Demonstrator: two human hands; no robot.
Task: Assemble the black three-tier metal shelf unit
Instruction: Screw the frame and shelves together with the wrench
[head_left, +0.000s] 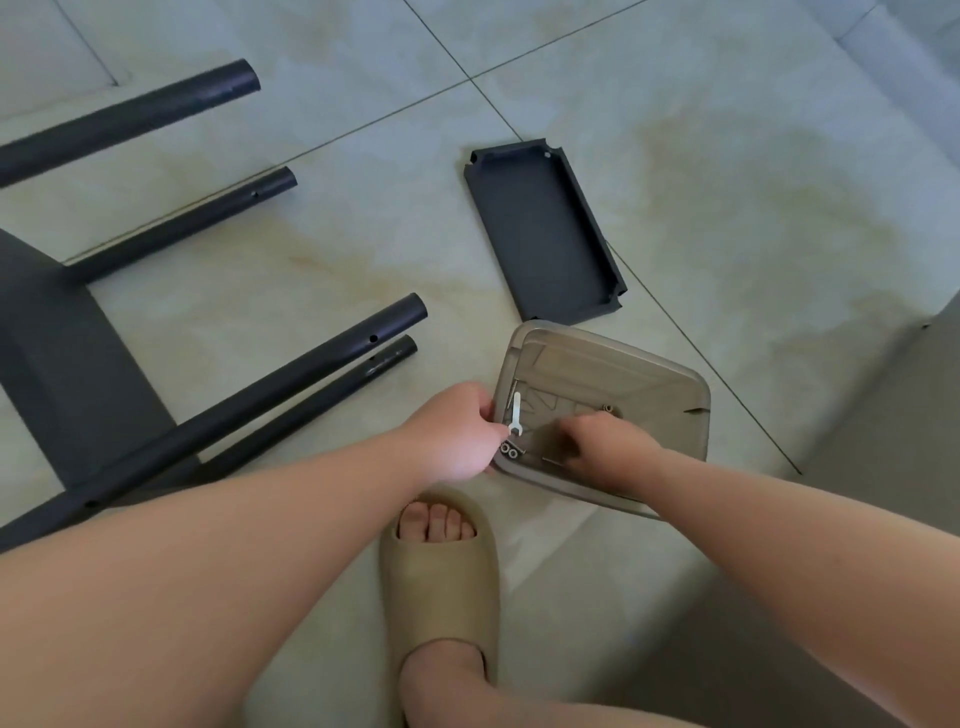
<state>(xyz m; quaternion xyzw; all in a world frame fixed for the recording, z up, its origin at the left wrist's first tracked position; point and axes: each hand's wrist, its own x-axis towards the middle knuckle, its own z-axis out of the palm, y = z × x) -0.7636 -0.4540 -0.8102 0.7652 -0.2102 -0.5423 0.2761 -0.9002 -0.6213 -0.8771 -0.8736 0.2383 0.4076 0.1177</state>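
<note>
OK, black shelf frame (78, 364) lies on its side at left of frame, cut off by the edge, with four poles (291, 384) pointing toward centre. Loose black shelf tray (545, 234) lies flat on the floor, upper centre. My left hand (457, 431) grips the clear bin (675, 374) by its left rim. My right hand (602, 441) is down inside it, fingers curled. Can't tell if they're pinching anything. White wrench (515, 413) and nuts (509, 451) lie in the bin.
</note>
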